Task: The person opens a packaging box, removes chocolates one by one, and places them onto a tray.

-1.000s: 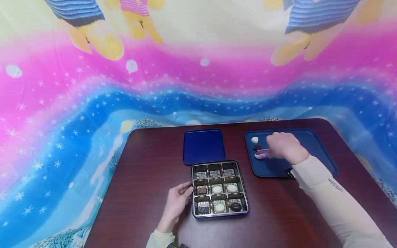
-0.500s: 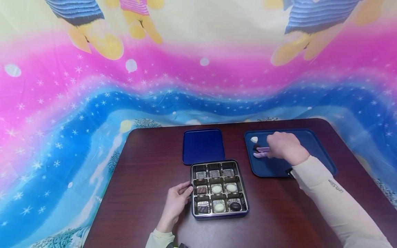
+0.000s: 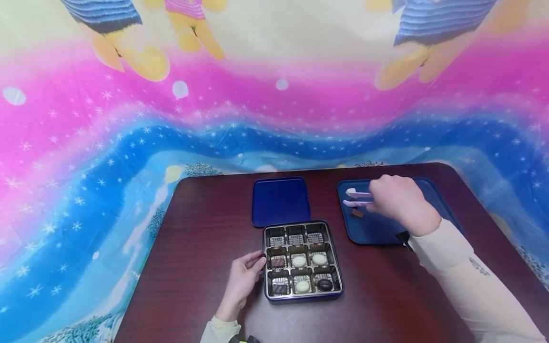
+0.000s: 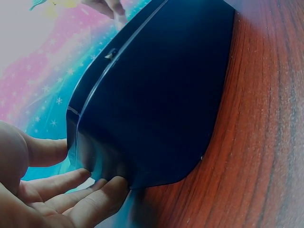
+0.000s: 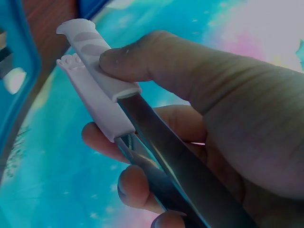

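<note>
In the head view, my left hand (image 3: pixel 243 283) rests at the left side of a chocolate tin (image 3: pixel 302 299). In the left wrist view, its extended fingers (image 4: pixel 102 202) touch the tin's dark wall, the thumb at the rim. The tin's nine-part insert holds dark, brown and white chocolates in two nearer rows. My right hand (image 3: pixel 399 200) grips metal tongs (image 5: pixel 175 161) with lilac paw-shaped tips, thumb on one arm. The tips stand apart over the blue tray (image 3: pixel 373 234), the farther one overlapping a white chocolate (image 3: pixel 350 191). A brown chocolate (image 3: pixel 357 213) lies just nearer than the tongs.
The square blue lid (image 3: pixel 280 202) lies behind the tin, left of the tray. All stand on a dark red-brown wooden table (image 3: pixel 206 233). A printed cloth (image 3: pixel 240 105) hangs beyond the table's far edge.
My right hand and the tongs have shifted toward the tray's far side, from around the brown chocolate to the white one. The left hand and tin stay put.
</note>
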